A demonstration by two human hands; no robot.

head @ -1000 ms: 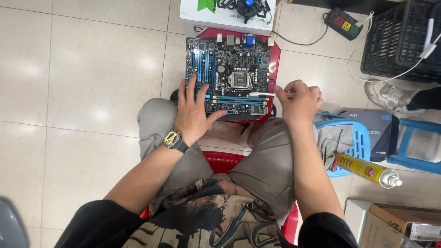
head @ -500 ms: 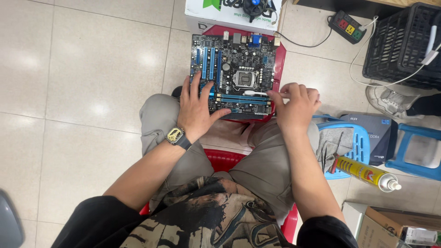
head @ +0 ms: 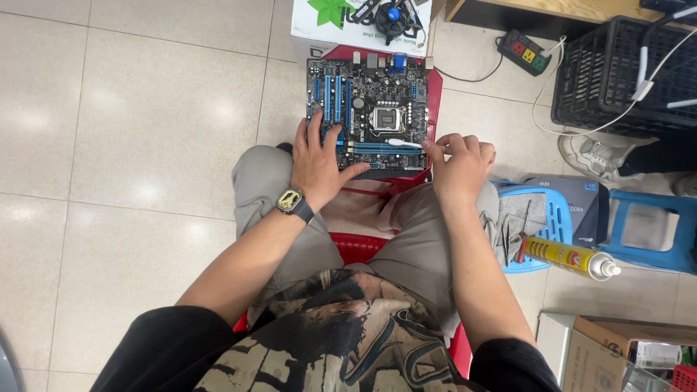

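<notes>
A dark computer motherboard (head: 377, 101) with blue slots lies on a red plastic stool (head: 434, 87) in front of my knees. My left hand (head: 319, 160) rests flat on the board's near left corner, fingers spread, a watch on the wrist. My right hand (head: 459, 163) is at the board's near right edge, pinching a thin white cotton swab (head: 404, 143) that points left across the lower slots.
A white box (head: 327, 25) with a cooler fan (head: 392, 18) sits behind the board. To the right are a power strip (head: 524, 51), a black crate (head: 624, 72), a blue stool (head: 552, 218) with tools, a yellow spray can (head: 570, 256) and a cardboard box (head: 617, 348).
The view has shifted, so the board and hands sit higher in frame. My right hand now holds the swab out over the board's lower edge; my left hand stays on the board.
</notes>
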